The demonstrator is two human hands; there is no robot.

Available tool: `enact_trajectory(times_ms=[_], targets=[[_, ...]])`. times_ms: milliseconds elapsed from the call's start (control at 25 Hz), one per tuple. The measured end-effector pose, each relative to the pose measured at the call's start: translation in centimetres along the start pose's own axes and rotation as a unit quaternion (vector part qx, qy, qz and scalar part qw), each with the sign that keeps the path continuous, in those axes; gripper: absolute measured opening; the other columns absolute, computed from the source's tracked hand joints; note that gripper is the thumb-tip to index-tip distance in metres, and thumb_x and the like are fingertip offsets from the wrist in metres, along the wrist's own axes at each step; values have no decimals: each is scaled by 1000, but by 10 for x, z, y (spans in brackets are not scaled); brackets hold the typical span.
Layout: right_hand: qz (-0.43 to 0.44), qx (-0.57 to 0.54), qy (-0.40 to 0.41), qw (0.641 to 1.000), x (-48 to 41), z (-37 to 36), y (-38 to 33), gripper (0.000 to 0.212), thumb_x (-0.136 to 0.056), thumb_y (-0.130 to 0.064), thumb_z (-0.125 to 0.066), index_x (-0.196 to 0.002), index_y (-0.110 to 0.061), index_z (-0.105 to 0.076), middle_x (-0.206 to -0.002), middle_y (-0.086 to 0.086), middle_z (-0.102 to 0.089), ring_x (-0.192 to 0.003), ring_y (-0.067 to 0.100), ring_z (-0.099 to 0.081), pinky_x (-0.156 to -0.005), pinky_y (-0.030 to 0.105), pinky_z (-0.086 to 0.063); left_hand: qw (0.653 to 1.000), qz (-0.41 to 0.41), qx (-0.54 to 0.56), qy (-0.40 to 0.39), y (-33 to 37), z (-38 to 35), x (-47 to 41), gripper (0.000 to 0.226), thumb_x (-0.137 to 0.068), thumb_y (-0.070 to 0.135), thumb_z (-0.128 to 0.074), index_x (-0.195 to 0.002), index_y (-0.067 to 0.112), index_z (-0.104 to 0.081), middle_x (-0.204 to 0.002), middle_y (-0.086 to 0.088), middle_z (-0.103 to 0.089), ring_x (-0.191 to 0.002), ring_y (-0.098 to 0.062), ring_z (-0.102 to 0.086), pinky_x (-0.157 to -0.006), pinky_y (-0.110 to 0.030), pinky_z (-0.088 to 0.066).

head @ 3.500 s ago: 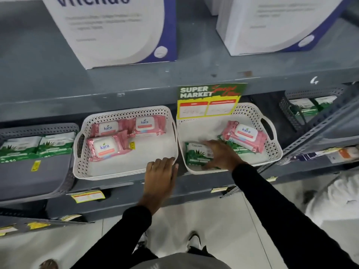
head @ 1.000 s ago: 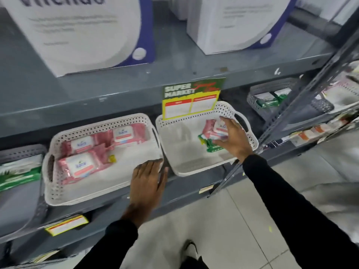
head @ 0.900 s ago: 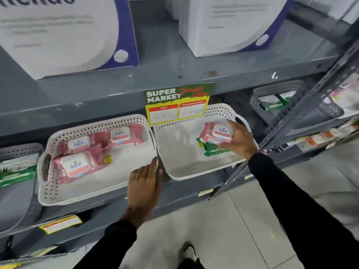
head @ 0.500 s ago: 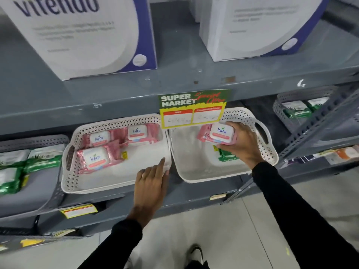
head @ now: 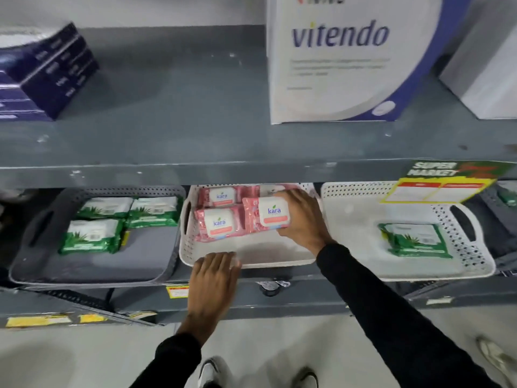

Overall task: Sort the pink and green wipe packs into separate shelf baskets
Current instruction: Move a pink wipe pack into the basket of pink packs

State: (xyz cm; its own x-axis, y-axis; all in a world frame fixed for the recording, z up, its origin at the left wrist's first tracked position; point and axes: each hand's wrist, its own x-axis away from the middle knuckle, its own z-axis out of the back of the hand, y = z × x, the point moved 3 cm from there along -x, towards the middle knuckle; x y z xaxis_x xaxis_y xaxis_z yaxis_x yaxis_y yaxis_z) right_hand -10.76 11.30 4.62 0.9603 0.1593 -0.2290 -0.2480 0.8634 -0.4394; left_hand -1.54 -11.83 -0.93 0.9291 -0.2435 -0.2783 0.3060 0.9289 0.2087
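Right hand (head: 300, 219) fingers clamped on pink Kara wipe pack (head: 265, 215), held inside middle white perforated plastic basket (head: 251, 254); left hand (head: 214, 278) flat, fingers together, touching basket's front rim

Dim, flat light is falling from above, leaving the lower shelf (head: 251, 301) in shade under the upper shelf's (head: 167, 169) front edge. Wide-angle bending is curving that edge toward both corners. Motion blur is smearing the left hand (head: 214, 278), the price sign (head: 436, 182) at the right end and the dark boxes (head: 42, 77) at the upper shelf's left end. No glare is showing.
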Motion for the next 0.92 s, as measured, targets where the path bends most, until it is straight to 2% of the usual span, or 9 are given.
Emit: enact_trajectory(times_ms=[120,200,360,440,480,600,720,800,920], targets=[[-57,32,-42,997,-2,-33,-3,79,-55,-11,-90,-125,-12,-53,-124,12,-61,-118,33,-54,-89,45,-49,999,-27,18,-3,-13,1,3,33,-103,33,-39,-111,16,-66,-106,-2,-71,-99,-29,-63,-84,-41,-45],[-76,47,-51,995,1,-44,-2,82,-60,-12,-90,-130,-13,-48,-133,11,-55,-126,32,-49,-95,47,-47,999,-23,36,-13,-13,0,2,33,-104,33,-38,-112,16,-65,-108,-3,-71,-101,-29,-63,-85,-42,-47],[-63,41,-65,995,7,-39,2,102,-56,-32,-94,-142,-21,-41,-144,6,-50,-135,27,-42,-109,47,-37,997,-26,74,-16,-2,1,-1,32,-104,34,-39,-118,18,-62,-113,-2,-69,-107,-26,-60,-90,-40,-44],[-63,25,-45,997,12,-22,12,104,-55,-42,-93,-143,-22,-42,-146,5,-49,-137,27,-40,-114,47,-31,995,-49,87,-17,13,3,-8,34,-104,36,-37,-122,18,-60,-115,-1,-68,-109,-25,-59,-92,-39,-44],[-71,7,-33,997,16,-9,20,101,-57,-42,-92,-144,-21,-44,-147,5,-49,-137,26,-40,-112,44,-31,994,-60,92,-17,24,3,-12,35,-104,37,-37,-123,18,-60,-115,-1,-68,-109,-25,-59,-92,-39,-44],[-112,-57,11,992,37,38,65,97,-59,-39,-93,-143,-19,-49,-144,7,-53,-133,27,-46,-105,35,-35,990,-91,104,-19,64,-5,-23,34,-104,37,-41,-124,17,-60,-114,-1,-69,-106,-25,-61,-90,-40,-45],[-188,-67,35,979,72,83,132,98,-57,-48,-92,-141,-19,-49,-143,8,-54,-132,29,-46,-104,41,-41,986,-117,114,-25,111,-20,-31,38,-103,39,-42,-124,15,-61,-116,-5,-70,-106,-28,-63,-89,-41,-48],[-220,-41,6,975,93,101,169,103,-56,-45,-94,-144,-21,-46,-145,7,-52,-134,30,-43,-105,43,-40,986,-122,113,-29,137,-27,-35,40,-102,40,-42,-125,13,-61,-116,-8,-71,-105,-30,-64,-88,-42,-49],[-256,-14,-61,965,123,121,221,114,-51,-33,-98,-149,-26,-41,-154,6,-43,-142,26,-35,-113,37,-30,988,-114,102,-34,175,-36,-46,43,-101,42,-41,-127,12,-59,-114,-8,-69,-101,-32,-63,-85,-42,-48]])
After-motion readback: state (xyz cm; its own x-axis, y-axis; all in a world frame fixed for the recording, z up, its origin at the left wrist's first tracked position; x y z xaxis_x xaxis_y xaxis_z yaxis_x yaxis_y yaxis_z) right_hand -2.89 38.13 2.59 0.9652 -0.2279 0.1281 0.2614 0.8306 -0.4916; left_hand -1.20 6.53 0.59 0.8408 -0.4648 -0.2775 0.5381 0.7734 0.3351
